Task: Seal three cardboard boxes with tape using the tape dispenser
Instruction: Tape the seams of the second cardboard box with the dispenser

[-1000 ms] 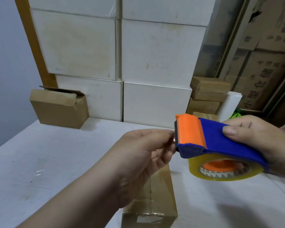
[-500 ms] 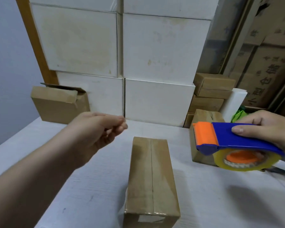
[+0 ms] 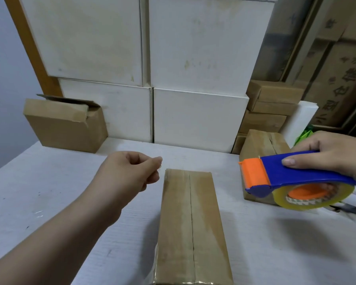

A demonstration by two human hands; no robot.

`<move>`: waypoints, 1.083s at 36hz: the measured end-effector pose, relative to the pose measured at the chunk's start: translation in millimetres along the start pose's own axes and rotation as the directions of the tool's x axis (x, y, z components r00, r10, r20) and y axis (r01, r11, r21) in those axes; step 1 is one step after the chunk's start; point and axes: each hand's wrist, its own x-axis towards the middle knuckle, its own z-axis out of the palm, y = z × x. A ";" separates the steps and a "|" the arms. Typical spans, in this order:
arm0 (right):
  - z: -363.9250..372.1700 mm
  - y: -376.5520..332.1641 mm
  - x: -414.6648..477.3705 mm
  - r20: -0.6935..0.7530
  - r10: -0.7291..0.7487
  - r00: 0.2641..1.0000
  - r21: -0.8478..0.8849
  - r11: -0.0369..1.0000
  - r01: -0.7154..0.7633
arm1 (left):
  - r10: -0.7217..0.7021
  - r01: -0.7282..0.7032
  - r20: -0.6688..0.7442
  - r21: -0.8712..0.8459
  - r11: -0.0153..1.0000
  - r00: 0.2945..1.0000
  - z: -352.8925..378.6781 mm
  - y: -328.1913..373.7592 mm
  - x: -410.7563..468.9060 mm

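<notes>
A long cardboard box (image 3: 191, 223) lies flat on the white desk (image 3: 49, 192) between the two hands, its closed flaps meeting in a seam along the top and glossy tape showing at its near end. The left hand (image 3: 127, 173) hovers just beside the box's far left corner. Its fingers are curled in and the thumb tip is pressed to the forefinger; whether anything is pinched there cannot be told. On the other side of the box, the right hand (image 3: 333, 153) grips the blue handle of the tape dispenser (image 3: 286, 175). It holds the dispenser above the desk with the orange cutter end turned towards the left hand. The clear tape roll (image 3: 317, 200) hangs beneath the right hand.

Directly behind the dispenser stands a second brown box (image 3: 259, 145), with tape shining along its top. Well beyond the left hand, a third box (image 3: 64, 124) sits with one flap raised. Stacked white cartons (image 3: 197, 116) fill the space past both hands. Small brown boxes (image 3: 273, 99) are piled beyond the right hand, beside large printed cartons (image 3: 341, 83).
</notes>
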 end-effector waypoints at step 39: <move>-4.5 -4.7 3.5 0.069 0.112 0.991 0.054 0.992 -0.115 | 0.142 -0.134 -0.030 0.188 0.973 0.989 14.7 -8.8 -0.9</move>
